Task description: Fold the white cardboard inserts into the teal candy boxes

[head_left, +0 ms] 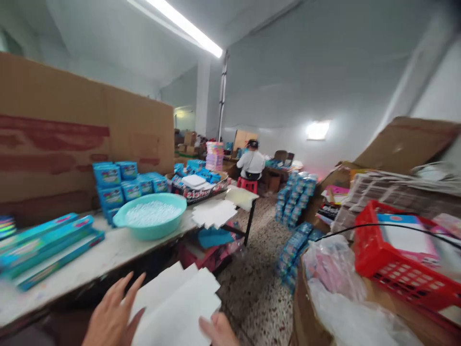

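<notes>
2 hands show at the bottom of the view. The left hand [111, 312] is wide open, with its fingers spread, just beside a stack of white paper sheets [176, 305]. The right hand [218, 329] is low at the stack's bottom edge and only partly shows, so I cannot tell if it grips the stack. The stack is in front of the person, above the floor and near the edge of a long white table [90, 262].

On the table there is 1 teal tub [151, 230] full of small white bits. Left of it lie 3 long blue boxes [46, 250]. Behind the tub stand at least 8 square blue boxes [111, 197]. 1 more pile of white sheets [214, 214] lies near the table's far end.

To the right are 1 red basket [403, 259] and 1 clear plastic bag [334, 298]. 2 piles of blue packs [295, 199] stand on the floor. Far off, 1 person [251, 163] in a white shirt sits on 1 red stool [247, 185].
</notes>
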A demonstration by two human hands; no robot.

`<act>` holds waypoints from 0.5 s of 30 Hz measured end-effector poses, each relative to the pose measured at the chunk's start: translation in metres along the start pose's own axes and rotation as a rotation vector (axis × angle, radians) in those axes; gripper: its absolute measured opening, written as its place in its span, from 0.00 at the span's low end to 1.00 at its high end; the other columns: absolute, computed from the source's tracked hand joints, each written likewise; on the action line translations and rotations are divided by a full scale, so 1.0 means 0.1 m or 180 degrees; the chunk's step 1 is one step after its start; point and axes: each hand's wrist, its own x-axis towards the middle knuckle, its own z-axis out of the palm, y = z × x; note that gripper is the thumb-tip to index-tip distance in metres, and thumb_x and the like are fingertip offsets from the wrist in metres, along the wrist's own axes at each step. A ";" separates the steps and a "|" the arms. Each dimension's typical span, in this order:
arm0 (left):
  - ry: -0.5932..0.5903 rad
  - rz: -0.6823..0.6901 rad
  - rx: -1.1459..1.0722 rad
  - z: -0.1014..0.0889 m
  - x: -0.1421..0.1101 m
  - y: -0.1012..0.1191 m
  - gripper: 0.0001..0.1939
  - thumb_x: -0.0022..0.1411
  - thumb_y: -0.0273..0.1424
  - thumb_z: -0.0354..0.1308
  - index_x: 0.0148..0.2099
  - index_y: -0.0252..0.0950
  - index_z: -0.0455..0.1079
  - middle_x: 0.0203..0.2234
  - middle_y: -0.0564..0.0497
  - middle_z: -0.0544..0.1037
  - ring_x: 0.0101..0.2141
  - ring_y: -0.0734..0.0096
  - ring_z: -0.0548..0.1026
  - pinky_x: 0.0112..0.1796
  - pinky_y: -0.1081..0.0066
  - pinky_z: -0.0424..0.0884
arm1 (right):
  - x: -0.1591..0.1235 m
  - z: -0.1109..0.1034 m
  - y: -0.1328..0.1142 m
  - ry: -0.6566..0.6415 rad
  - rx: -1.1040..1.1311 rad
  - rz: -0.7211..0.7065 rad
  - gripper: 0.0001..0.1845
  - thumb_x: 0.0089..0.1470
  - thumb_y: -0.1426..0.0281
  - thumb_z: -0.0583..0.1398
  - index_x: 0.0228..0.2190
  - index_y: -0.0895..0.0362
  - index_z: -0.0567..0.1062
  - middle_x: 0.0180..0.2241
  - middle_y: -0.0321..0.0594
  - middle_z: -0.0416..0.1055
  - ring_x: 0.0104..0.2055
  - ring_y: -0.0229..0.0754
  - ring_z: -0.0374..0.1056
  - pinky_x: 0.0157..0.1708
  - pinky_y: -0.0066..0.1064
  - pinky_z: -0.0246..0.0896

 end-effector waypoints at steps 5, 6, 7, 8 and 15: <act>-0.1621 0.0208 -0.0416 -0.13 -0.70 0.64 0.30 0.51 0.44 0.62 0.57 0.47 0.65 0.56 0.49 0.69 0.54 0.51 0.66 0.53 0.56 0.65 | -0.33 0.00 -0.07 -0.0026 0.0740 0.0977 0.27 0.31 0.49 0.68 0.22 0.58 0.69 0.16 0.36 0.69 0.16 0.35 0.61 0.12 0.23 0.49; -0.1916 0.0134 -0.0417 -0.16 -0.79 0.73 0.29 0.50 0.42 0.63 0.55 0.46 0.66 0.55 0.48 0.70 0.53 0.51 0.67 0.52 0.57 0.66 | -0.36 -0.04 -0.10 -0.0157 0.0706 0.1050 0.26 0.32 0.50 0.68 0.21 0.59 0.69 0.15 0.36 0.68 0.15 0.33 0.60 0.11 0.22 0.47; -0.2153 0.0066 -0.0377 -0.19 -0.84 0.80 0.26 0.51 0.38 0.63 0.53 0.44 0.67 0.53 0.48 0.71 0.51 0.52 0.68 0.51 0.58 0.67 | -0.38 -0.08 -0.12 -0.0255 0.0665 0.1105 0.25 0.34 0.51 0.68 0.21 0.60 0.69 0.15 0.36 0.68 0.14 0.32 0.59 0.11 0.21 0.47; -0.2334 0.0021 -0.0310 -0.22 -0.87 0.83 0.22 0.53 0.35 0.62 0.52 0.43 0.68 0.52 0.47 0.72 0.50 0.53 0.69 0.49 0.59 0.68 | -0.39 -0.12 -0.14 -0.0334 0.0621 0.1165 0.24 0.36 0.52 0.68 0.21 0.60 0.69 0.14 0.36 0.68 0.13 0.32 0.59 0.11 0.21 0.46; -0.2741 0.0212 -0.0605 -0.27 -0.81 0.70 0.24 0.53 0.35 0.64 0.53 0.41 0.66 0.53 0.46 0.69 0.52 0.55 0.66 0.49 0.60 0.67 | -0.42 -0.21 -0.26 -0.0204 0.0601 0.1410 0.27 0.48 0.48 0.60 0.26 0.62 0.72 0.18 0.37 0.68 0.13 0.31 0.61 0.10 0.20 0.49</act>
